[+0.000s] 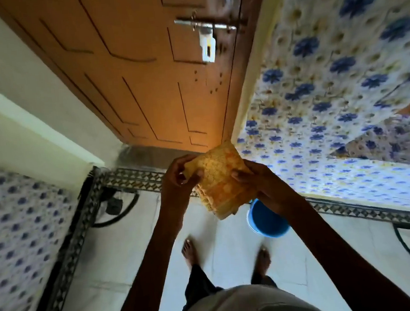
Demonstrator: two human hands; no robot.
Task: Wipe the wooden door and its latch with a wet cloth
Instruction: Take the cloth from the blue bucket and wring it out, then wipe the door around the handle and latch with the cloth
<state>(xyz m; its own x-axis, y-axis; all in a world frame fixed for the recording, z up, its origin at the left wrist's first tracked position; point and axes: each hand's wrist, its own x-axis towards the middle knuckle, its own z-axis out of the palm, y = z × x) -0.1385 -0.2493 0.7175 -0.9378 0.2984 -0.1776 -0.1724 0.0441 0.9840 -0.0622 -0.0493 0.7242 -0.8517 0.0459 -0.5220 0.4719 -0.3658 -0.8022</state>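
Observation:
A brown wooden door [130, 70] with carved grooves fills the upper middle of the head view. Its metal latch [204, 27] runs across near the right edge, with a white hasp hanging below it. A folded yellow-orange cloth [220, 181] is held in front of me, below the door. My left hand [179, 181] grips its left edge and my right hand [262, 187] grips its right edge. Both hands are well short of the door.
A blue bucket [266, 221] stands on the pale tiled floor just under my right hand. Blue-flowered tiled walls [327, 74] close in on the right and the lower left. A dark patterned border [133, 179] runs along the floor. My bare feet stand below.

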